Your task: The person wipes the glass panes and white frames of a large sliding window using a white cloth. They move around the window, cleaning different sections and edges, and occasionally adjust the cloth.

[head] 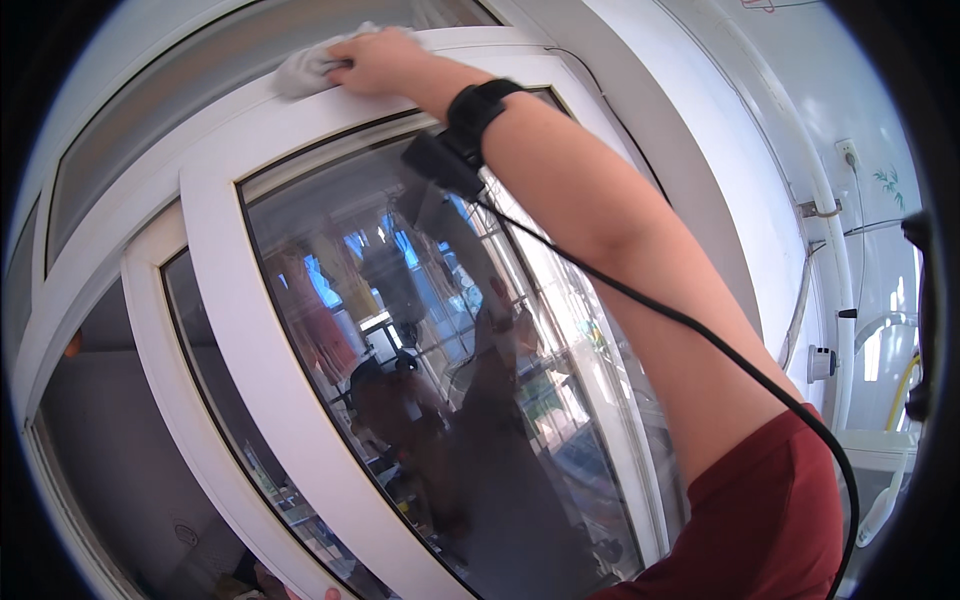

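Note:
My right hand (381, 61) grips a crumpled whitish cloth (306, 71) against the white top rail of a sliding glass door frame (217, 124). The arm is stretched up and to the left. Below the hand is a large glass pane (420, 360), which reflects a person and bright windows. Of my left hand (332, 594), only a fingertip or so shows at the bottom edge, by the white stile of the second door panel (247, 517); its grip is hidden.
A black strap with a device (472, 112) sits on my right forearm, and its black cable (675, 315) runs down the arm. A thin wire (600, 82) follows the wall beside the frame. At right are a white pipe (814, 172) and a wall socket (846, 152) with a plug.

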A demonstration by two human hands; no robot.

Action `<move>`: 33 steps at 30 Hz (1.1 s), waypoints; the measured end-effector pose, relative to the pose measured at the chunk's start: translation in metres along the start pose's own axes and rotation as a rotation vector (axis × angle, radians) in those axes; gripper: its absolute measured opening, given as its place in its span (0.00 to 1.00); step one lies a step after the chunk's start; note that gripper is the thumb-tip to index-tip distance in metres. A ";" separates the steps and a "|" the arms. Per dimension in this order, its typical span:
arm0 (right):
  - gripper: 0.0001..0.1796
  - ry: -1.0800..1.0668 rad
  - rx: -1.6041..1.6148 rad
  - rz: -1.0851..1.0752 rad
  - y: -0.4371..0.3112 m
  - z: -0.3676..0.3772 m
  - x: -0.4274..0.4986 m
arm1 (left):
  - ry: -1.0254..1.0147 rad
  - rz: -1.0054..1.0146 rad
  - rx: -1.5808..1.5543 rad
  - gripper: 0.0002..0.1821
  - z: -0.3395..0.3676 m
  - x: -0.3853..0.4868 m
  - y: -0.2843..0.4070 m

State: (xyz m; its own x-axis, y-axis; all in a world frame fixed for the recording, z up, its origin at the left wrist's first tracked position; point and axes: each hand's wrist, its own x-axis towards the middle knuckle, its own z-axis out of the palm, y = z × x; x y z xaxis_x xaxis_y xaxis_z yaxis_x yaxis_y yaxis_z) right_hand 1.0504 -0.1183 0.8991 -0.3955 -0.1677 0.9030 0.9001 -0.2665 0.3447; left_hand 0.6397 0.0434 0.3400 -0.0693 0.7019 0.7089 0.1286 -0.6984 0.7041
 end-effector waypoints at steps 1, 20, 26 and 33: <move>0.23 -0.053 0.040 -0.064 -0.033 0.000 0.008 | -0.006 -0.022 0.017 0.42 0.000 0.001 0.003; 0.22 0.032 -0.187 0.540 0.283 0.009 -0.071 | 0.132 -0.182 0.007 0.35 -0.016 0.008 0.006; 0.23 -0.045 -0.122 0.449 0.232 -0.006 -0.063 | 0.035 -0.056 -0.200 0.39 -0.024 0.020 -0.027; 0.19 -0.058 0.039 0.197 0.028 -0.017 -0.004 | 0.012 0.048 -0.348 0.44 -0.016 0.018 -0.037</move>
State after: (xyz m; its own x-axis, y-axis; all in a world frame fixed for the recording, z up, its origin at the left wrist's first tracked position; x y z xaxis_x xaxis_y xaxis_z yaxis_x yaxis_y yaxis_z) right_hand 1.0746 -0.1413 0.9007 -0.2011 -0.1573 0.9668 0.9658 -0.1965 0.1690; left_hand 0.6174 0.0796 0.3278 -0.0835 0.6670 0.7403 -0.2132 -0.7377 0.6406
